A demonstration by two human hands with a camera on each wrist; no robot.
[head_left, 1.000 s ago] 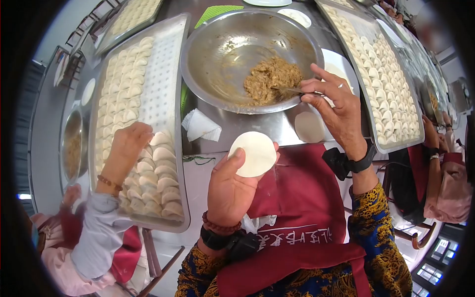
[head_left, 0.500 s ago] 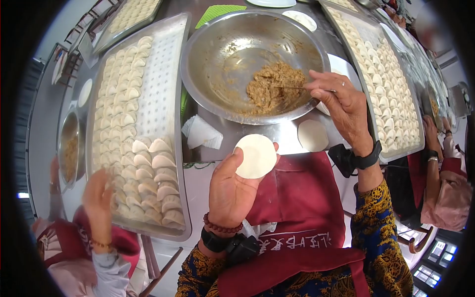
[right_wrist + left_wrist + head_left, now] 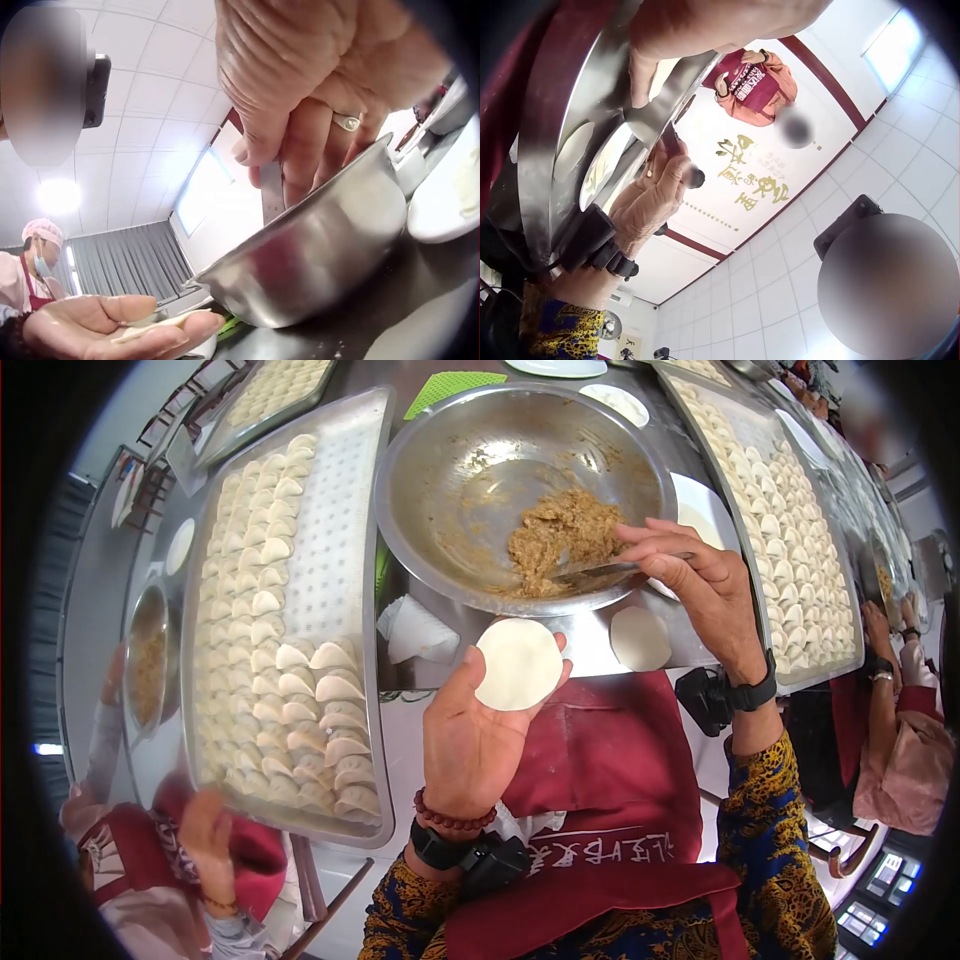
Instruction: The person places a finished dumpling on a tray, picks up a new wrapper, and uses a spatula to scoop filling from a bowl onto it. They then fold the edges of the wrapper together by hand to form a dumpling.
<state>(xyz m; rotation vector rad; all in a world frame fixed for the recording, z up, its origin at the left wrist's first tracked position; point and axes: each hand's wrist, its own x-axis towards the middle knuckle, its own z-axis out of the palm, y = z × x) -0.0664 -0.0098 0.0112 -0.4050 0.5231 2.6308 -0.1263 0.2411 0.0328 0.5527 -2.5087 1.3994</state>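
My left hand (image 3: 475, 745), palm up, holds a round dumpling wrapper (image 3: 518, 664) between thumb and fingers, in front of the bowl. In the right wrist view the wrapper (image 3: 161, 326) lies along the fingers. My right hand (image 3: 705, 595) pinches the handle of a thin flat metal spatula (image 3: 608, 569) over the bowl's right rim. Its far end reaches into brown minced filling (image 3: 565, 535) in the wide steel bowl (image 3: 440, 490). That handle (image 3: 272, 196) shows between thumb and fingers in the right wrist view.
Another wrapper (image 3: 640, 639) lies at the table's front edge, and a crumpled white cloth (image 3: 418, 630) left of it. Trays of dumplings flank the bowl, one on the left (image 3: 375, 760) and one on the right (image 3: 812, 678). Another person's hand (image 3: 207, 830) is at the lower left.
My right hand has shifted slightly right and down, and the spatula's angle in the filling has changed. My left hand still holds the wrapper. The neighbour's hand has withdrawn from the left tray.
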